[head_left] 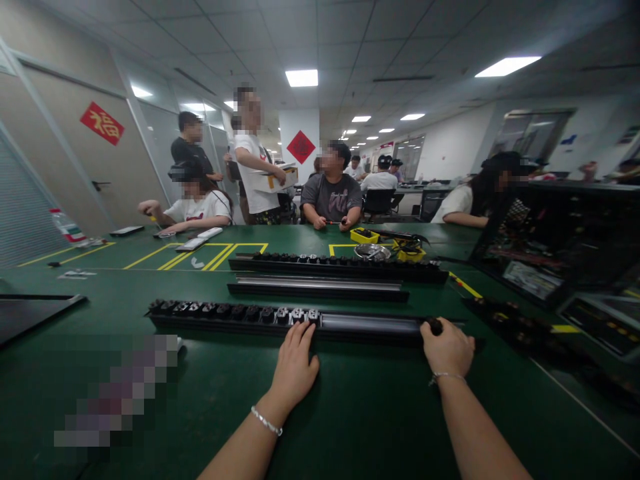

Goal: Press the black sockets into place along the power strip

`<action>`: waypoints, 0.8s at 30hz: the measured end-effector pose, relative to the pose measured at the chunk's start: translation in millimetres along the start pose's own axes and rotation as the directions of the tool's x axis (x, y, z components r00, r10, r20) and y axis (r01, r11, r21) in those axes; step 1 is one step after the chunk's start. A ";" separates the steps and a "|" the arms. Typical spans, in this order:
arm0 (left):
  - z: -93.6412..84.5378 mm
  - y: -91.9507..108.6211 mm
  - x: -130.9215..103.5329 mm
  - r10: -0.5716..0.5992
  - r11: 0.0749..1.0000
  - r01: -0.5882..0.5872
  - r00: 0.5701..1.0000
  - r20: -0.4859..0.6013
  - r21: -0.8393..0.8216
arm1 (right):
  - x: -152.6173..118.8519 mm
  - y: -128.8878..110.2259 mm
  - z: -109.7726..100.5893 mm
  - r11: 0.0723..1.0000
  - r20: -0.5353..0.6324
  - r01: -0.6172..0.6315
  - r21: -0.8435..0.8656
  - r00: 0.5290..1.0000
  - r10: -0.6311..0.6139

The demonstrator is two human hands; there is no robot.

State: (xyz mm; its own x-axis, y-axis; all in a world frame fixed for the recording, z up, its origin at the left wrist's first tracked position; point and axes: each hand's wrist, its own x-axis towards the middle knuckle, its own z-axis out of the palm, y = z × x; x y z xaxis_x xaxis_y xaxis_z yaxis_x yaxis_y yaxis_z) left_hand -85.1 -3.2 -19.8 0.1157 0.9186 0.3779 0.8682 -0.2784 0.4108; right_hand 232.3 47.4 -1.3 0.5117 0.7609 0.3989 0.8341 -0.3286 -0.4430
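Observation:
A long black rail (pixel 370 325) lies crosswise before me on the green table, with a row of black socket modules (pixel 237 312) filling its left part. Its right part is a bare channel. My left hand (pixel 297 357) rests with fingers stretched out on the rail's front edge, fingertips touching by the rightmost module (pixel 313 317). My right hand (pixel 449 348) is closed at the rail's right end, with a small black part (pixel 435 326) between thumb and fingers. I cannot make out its exact kind.
Behind lie a bare black rail (pixel 320 288) and another module-filled rail (pixel 340 265). Yellow bins (pixel 364 235) and a metal bowl (pixel 372 251) stand farther back. An open computer case (pixel 565 233) is at right, a black panel (pixel 37 317) at left. Several people sit or stand beyond.

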 end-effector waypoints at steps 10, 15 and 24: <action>-0.1 2.4 -0.3 -0.022 1.000 0.022 1.000 0.007 0.015 | 0.1 2.5 -0.9 1.000 0.018 0.020 -0.010 1.000 -0.020; 2.3 1.0 -0.5 -0.031 0.999 0.031 1.000 0.001 0.027 | 3.5 9.1 -2.8 0.999 0.052 0.034 -0.006 0.998 -0.033; 1.5 0.8 0.6 -0.025 0.998 0.026 1.000 -0.019 0.058 | 5.5 13.0 -1.5 0.996 0.008 0.091 0.002 0.996 -0.091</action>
State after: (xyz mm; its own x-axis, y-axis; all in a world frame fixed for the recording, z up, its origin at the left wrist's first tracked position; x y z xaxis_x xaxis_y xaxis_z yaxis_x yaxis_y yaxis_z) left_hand -83.6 -2.5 -20.5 0.0851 0.9196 0.3837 0.8975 -0.2380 0.3714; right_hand 246.3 46.4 -3.7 0.4322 0.7920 0.4313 0.8767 -0.2570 -0.4065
